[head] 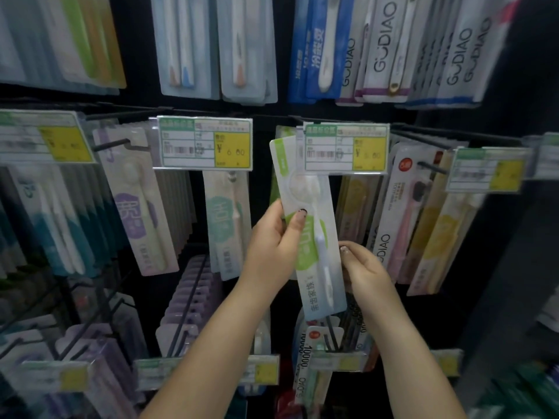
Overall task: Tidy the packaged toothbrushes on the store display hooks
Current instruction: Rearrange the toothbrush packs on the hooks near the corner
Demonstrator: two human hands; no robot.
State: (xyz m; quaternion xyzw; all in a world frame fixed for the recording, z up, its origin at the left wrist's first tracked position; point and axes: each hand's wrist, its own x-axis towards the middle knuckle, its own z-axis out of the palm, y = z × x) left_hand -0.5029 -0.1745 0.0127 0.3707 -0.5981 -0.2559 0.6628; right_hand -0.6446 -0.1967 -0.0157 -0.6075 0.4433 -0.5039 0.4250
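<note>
Just below the middle price tag (345, 148), whose yellow box shows a "¥" and a faint "6.00", a green-and-white toothbrush pack (311, 228) hangs tilted, its top edge tucked behind that tag's left end. The left hand (273, 237) pinches the pack's left edge below the brush head, thumb lying across the front on the green patch. The right hand (364, 267) holds the pack's right edge lower down, fingers curled behind it and thumb tip at the edge. Chinese characters run down the pack's lower half, too soft to read. Left of that tag, a second price tag (205, 144) reads "¥ 6.00" more clearly. Right of it hangs a pink toothbrush pack (399, 219) marked "GUDIAO". Above it, white packs (384, 46) carry the same "GUDIAO" lettering beside a blue pack (314, 52) with Chinese writing.
</note>
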